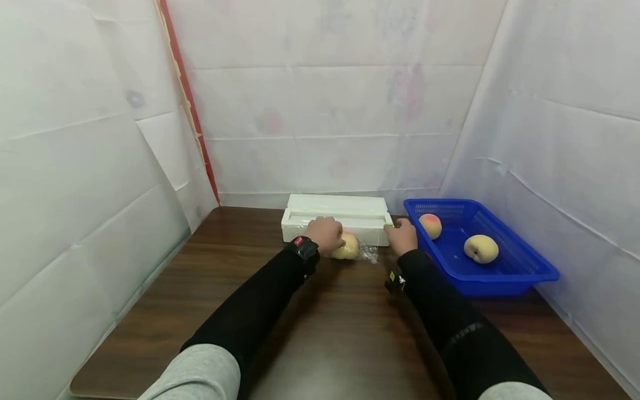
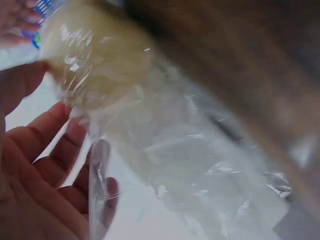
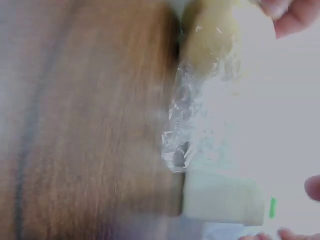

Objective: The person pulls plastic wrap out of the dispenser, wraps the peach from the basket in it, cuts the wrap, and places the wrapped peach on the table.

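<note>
My left hand (image 1: pixel 325 234) pinches a pale yellow peach (image 1: pixel 348 248) in front of a white box (image 1: pixel 374 235) at the back of the table. Clear plastic film (image 1: pixel 369 254) covers the peach and trails to the right; in the left wrist view this film (image 2: pixel 190 165) drapes past the fingers. At the box's right end is my right hand (image 1: pixel 403 236), thumb and fingers spread apart around the corner, close to a small green piece (image 3: pixel 272 207). The box's lid (image 1: pixel 337 203) stands raised behind it.
A blue plastic basket (image 1: pixel 540 276) stands on the right of the brown table (image 1: pixel 240 266). Inside it are a pink-topped peach (image 1: pixel 430 226) and a paler peach (image 1: pixel 481 249). White sheeting (image 1: pixel 330 105) walls the table at the back and both sides.
</note>
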`<state>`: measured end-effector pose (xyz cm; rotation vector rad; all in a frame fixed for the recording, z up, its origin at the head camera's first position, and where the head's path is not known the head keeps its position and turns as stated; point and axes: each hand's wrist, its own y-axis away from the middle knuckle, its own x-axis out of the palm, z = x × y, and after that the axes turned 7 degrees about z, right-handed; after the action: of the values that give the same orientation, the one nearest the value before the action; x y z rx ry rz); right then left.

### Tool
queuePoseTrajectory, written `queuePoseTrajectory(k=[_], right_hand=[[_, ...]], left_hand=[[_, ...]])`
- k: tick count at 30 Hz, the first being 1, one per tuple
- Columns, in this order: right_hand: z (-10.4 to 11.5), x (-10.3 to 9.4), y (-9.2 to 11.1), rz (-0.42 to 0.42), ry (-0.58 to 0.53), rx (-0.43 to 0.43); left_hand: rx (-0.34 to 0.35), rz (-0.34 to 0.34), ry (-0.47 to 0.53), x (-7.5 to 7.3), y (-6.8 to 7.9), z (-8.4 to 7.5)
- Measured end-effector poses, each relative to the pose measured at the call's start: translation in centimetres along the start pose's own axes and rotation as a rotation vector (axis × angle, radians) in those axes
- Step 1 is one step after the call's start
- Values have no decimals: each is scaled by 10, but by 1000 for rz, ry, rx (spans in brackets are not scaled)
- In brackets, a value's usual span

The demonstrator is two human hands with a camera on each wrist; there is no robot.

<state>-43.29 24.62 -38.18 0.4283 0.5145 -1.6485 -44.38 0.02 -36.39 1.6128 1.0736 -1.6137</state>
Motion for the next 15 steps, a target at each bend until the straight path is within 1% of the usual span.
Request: queuePoseTrajectory(k=[3, 5, 6, 8, 10, 11, 13, 15], right_hand=[[-2, 5, -9, 86, 15, 67], [-2, 10, -13, 123, 44, 88], [-4, 13, -14, 121, 52, 89], [-11, 20, -13, 92, 80, 80], [-22, 28, -9, 67, 96, 72], [-29, 32, -8, 53, 108, 63], [-41, 41, -4, 52, 118, 46], [-52, 49, -3, 67, 122, 8]], left_hand=[[-1, 44, 29, -7, 3, 2], [-8, 84, 48, -10, 5, 1], [-10, 101, 56, -10, 5, 0], [-4, 124, 78, -8, 6, -5], [17, 114, 108, -6, 8, -13], [31, 104, 116, -3, 6, -18], [72, 66, 130, 3, 1, -28], [110, 36, 126, 8, -8, -38]])
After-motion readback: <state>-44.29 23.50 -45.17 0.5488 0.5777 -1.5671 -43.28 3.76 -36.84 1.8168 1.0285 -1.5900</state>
